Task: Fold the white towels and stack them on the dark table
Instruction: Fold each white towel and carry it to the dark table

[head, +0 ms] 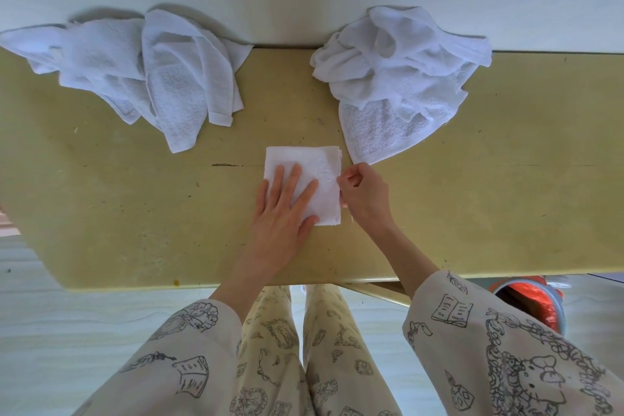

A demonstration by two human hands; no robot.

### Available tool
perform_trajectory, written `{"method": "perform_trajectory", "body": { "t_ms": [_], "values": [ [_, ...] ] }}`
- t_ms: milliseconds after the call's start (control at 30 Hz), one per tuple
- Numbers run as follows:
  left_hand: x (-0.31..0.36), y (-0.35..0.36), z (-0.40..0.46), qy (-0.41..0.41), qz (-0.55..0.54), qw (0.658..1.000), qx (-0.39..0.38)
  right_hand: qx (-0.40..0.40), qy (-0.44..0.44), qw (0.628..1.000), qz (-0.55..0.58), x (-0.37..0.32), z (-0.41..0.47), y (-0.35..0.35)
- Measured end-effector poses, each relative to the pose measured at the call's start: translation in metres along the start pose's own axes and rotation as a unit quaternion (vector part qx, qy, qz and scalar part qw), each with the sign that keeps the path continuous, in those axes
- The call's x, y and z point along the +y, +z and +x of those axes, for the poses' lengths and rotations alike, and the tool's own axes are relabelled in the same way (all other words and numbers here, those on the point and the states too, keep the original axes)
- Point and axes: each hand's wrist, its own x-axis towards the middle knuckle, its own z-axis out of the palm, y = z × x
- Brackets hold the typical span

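White terry, folded to a small rectangle, the folded towel (312, 179) lies at the centre of the frame on the yellowish table (472, 213). The left hand (283, 213) presses it flat with straight, spread fingers; the right hand (363, 192) pinches its right edge. The fold looks nearly finished, edges being squared. Next would come another towel from the loose heap upper left (141, 67) or upper right (398, 71).

Left hand (282, 209) covers lower-left part of folded towel (320, 172). Left pile (135, 71) cut by left frame edge. Table (506, 179) runs off right edge. Orange object (533, 297), lower right, half hidden under table; identity unclear.
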Motion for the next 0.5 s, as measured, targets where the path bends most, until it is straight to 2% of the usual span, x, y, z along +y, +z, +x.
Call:
{"method": "perform_trajectory", "body": {
  "t_ms": [67,233,500],
  "values": [
    [0.001,0.001,0.0,-0.004,-0.008,1.0,0.0,0.014,-0.019,0.999,-0.029,0.002,-0.007,-0.004],
    [0.004,0.0,-0.002,-0.012,-0.017,1.0,-0.01,-0.05,0.014,0.997,-0.062,0.011,-0.023,-0.003],
    [0.006,0.003,-0.002,-0.016,-0.011,1.0,-0.006,-0.062,0.006,0.991,-0.122,0.01,-0.022,-0.001]
  ]
}}
